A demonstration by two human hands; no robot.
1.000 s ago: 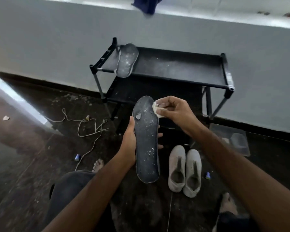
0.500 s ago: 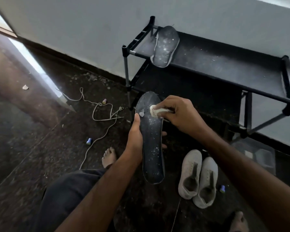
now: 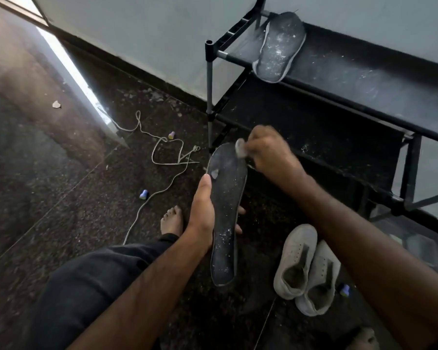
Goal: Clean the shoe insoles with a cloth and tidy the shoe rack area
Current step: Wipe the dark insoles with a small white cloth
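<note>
Gripping the dark insole [image 3: 226, 213] at mid-length, our left hand [image 3: 202, 213] props it upright so the speckled face meets us. Our right hand [image 3: 268, 152] pinches a small white cloth [image 3: 240, 149] against the toe's right edge. Its mate [image 3: 278, 48] waits at the shoe rack's [image 3: 339, 97] top-shelf left end, presumably next.
</note>
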